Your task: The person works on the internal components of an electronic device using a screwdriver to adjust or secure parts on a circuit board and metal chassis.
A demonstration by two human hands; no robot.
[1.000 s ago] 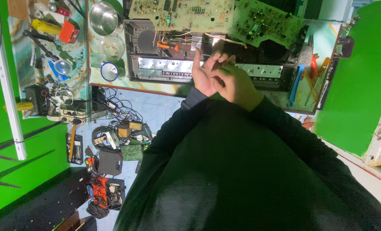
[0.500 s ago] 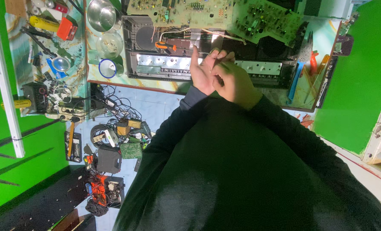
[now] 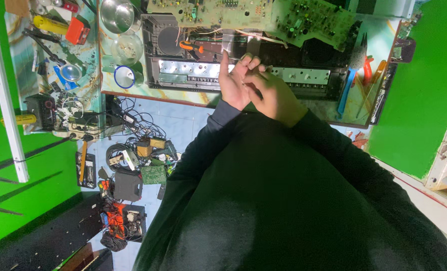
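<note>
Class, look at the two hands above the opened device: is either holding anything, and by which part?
It cannot be told. The left hand and right hand are pressed together over the opened device, hiding anything between them.

No packages, signs or screens clearly made out, no legible label told apart among the clutter of tools and circuit boards, upper half of the frame.

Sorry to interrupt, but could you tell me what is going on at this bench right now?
A person in a dark top has the left hand and right hand together over an opened electronic device on the workbench. The fingers seem to pinch something small; what it is cannot be told. Green circuit boards are folded up behind the device, and an orange-handled tool lies inside it. A metal bowl sits to the left.
</note>
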